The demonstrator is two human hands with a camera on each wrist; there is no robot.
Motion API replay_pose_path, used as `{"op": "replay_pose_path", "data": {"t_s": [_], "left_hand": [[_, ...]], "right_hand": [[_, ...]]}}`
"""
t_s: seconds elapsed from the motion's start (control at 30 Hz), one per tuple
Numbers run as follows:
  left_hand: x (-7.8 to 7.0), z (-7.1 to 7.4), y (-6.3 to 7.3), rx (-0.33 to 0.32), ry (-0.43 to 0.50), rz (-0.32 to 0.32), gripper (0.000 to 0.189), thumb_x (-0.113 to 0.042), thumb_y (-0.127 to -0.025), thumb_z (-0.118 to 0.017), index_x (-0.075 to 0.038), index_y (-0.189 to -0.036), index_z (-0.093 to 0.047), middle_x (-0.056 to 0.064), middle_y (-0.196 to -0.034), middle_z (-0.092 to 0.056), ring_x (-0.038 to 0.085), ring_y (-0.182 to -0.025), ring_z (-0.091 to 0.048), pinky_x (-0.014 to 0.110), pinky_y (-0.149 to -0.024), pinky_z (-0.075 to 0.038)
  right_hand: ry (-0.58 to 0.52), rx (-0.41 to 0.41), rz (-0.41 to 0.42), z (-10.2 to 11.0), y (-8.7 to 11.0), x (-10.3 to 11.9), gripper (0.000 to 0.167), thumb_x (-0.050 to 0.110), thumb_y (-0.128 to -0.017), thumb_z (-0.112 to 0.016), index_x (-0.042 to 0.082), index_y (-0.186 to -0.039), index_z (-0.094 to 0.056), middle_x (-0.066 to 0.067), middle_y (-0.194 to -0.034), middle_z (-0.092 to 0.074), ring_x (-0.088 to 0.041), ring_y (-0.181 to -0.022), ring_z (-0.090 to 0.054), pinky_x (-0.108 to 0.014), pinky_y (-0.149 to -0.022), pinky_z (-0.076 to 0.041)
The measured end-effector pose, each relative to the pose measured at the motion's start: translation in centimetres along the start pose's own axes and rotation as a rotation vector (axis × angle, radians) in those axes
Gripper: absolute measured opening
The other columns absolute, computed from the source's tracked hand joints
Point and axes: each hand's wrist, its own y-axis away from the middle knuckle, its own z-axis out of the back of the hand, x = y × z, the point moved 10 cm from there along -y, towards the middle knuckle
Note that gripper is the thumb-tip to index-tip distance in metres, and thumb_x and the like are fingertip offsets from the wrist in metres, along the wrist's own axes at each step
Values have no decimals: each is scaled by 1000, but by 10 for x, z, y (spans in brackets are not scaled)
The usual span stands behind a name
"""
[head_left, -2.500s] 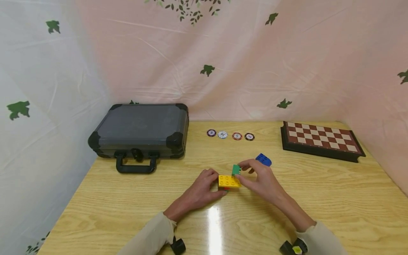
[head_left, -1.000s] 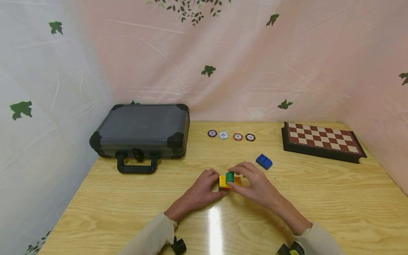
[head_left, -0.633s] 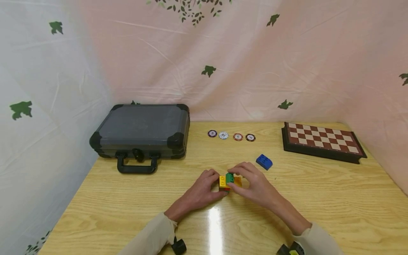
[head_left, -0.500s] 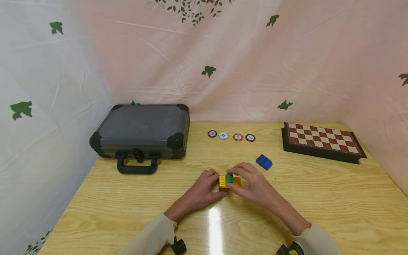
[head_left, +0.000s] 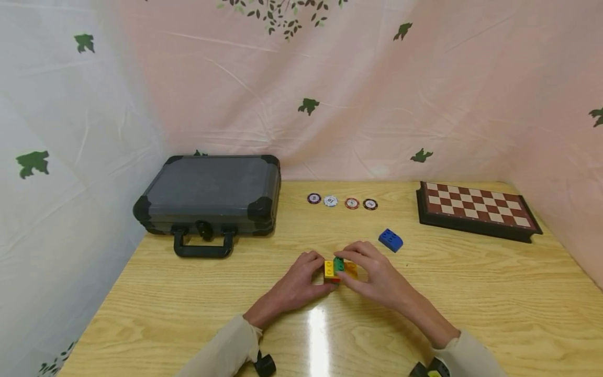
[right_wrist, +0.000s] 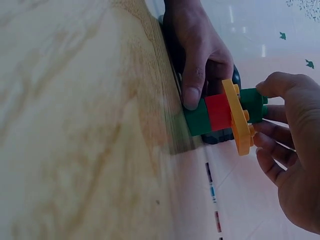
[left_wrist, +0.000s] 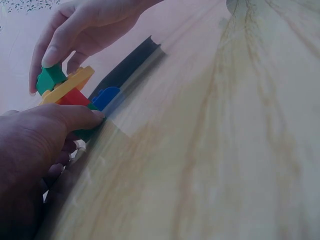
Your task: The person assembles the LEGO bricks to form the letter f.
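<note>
A small stack of toy building bricks stands on the table between both hands. In the right wrist view its lower green brick (right_wrist: 198,120) carries a red brick (right_wrist: 218,111), with a yellow plate (right_wrist: 237,117) above that. My left hand (head_left: 298,284) grips the stack low down, its thumb on the lower green brick. With thumb and fingertips, my right hand (head_left: 374,271) pinches the upper green brick (head_left: 338,264), which sits against the studded top of the yellow plate near its middle. Beyond the right hand lies a loose blue brick (head_left: 390,240) with a rounded end.
At the back left stands a grey hard case (head_left: 212,186), its black handle (head_left: 203,251) towards me. Several poker chips (head_left: 352,203) form a row at the back. A chessboard box (head_left: 476,207) lies at the back right of the wooden table (head_left: 471,293), before a draped cloth.
My right hand has brought the upper green brick left and down, from tilted above the plate's right part to its middle. The left hand keeps its grip on the stack.
</note>
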Motion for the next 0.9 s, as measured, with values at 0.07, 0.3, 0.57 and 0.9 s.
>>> {"op": "replay_pose_path", "data": {"t_s": [0.07, 0.3, 0.57, 0.9], "left_hand": [[0, 0, 0, 0, 2, 0, 22, -27, -93, -81, -14, -98, -64, -3, -102, -54, 16, -93, -47, 30, -79, -41], [1, -1, 0, 0, 11, 5, 22, -27, -92, -81, -13, -100, -66, -4, -103, -54, 16, -94, -47, 30, -80, -42], [2, -1, 1, 1, 12, 12, 21, -28, -93, -80, -14, -100, -66, -4, -103, -54, 16, -95, -47, 30, -80, -42], [2, -1, 0, 3, 17, 13, 21, -28, -93, -80, -14, -102, -67, -4, -105, -55, 16, -97, -49, 31, -82, -43]], "right_hand": [[-2, 3, 4, 0, 1, 0, 39, 8, -87, -83, 6, -124, -72, -1, -117, -63, -16, -106, -57, -31, -82, -54], [-7, 9, 7, 0, 1, -1, 38, 7, -87, -83, 4, -124, -72, -2, -118, -63, -17, -108, -58, -32, -83, -54], [-16, 26, -10, -1, -1, -1, 34, 8, -89, -82, 5, -123, -73, 0, -116, -62, -15, -106, -58, -32, -82, -54], [2, 48, -3, 0, -3, 0, 33, 11, -90, -82, 5, -122, -74, 0, -116, -62, -14, -104, -57, -31, -81, -53]]}}
